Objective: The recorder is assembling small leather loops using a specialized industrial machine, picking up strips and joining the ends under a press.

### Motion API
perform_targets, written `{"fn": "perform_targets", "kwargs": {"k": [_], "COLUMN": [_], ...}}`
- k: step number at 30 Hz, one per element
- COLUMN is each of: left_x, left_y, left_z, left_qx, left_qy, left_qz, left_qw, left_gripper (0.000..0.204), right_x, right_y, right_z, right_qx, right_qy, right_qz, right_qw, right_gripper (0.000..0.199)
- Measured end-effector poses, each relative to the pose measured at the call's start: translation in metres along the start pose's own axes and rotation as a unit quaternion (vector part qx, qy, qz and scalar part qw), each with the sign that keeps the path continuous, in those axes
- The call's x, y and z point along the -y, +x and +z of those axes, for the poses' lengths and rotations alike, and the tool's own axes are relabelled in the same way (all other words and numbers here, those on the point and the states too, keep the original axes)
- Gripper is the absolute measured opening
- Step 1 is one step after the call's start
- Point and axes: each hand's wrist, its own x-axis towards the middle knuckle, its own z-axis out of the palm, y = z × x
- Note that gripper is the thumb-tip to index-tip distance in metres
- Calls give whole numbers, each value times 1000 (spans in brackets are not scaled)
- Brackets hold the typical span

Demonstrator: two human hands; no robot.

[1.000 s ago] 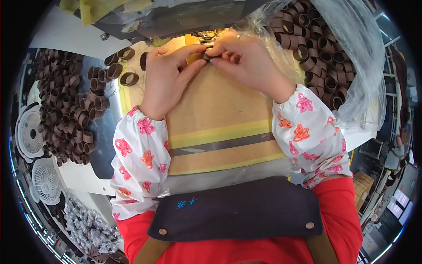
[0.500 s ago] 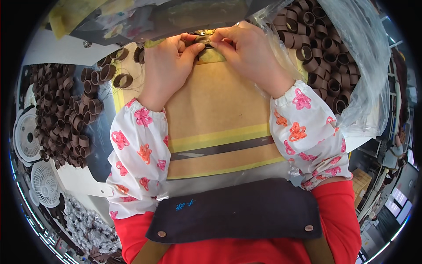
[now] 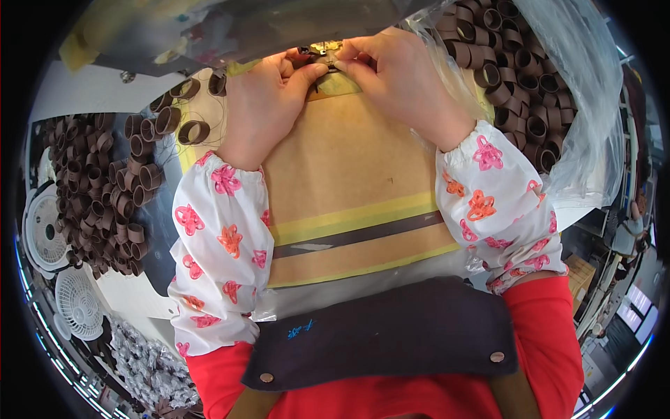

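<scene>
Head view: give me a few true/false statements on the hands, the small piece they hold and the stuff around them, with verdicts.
1. Both hands pinch a small brown piece at the far edge of the board. True: the left hand and right hand meet on the small brown piece.
2. The brown rings lie only on the person's left. False: brown rings are heaped on the left, and more rings fill a clear plastic bag on the right.
3. The tan board carries yellow stripes and a dark stripe near the person. True.
4. The forearms are bare. False: floral white sleeve covers cover them.
</scene>
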Motion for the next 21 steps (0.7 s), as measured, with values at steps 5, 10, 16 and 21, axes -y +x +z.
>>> {"fn": "perform_targets", "kwargs": {"k": [5, 10, 16, 21], "left_x": [0, -1, -3, -6], "left_y": [1, 2, -1, 1], "left_z": [1, -1, -5, -1], "left_qx": [-16, -6, 2, -16], "left_qy": [2, 0, -12, 21], "left_qz": [35, 27, -4, 43], "left_qw": [999, 1000, 1000, 999], "left_gripper": [24, 25, 25, 24], "right_x": [-1, 5, 1, 4], "right_y": [0, 3, 0, -1], "right_z": [-1, -3, 4, -2], "right_qx": [18, 42, 36, 21], "right_qy": [-52, -83, -69, -82], "right_qz": [52, 76, 62, 62], "right_qw": [997, 993, 995, 994], "right_gripper": [12, 11, 9, 7]}}
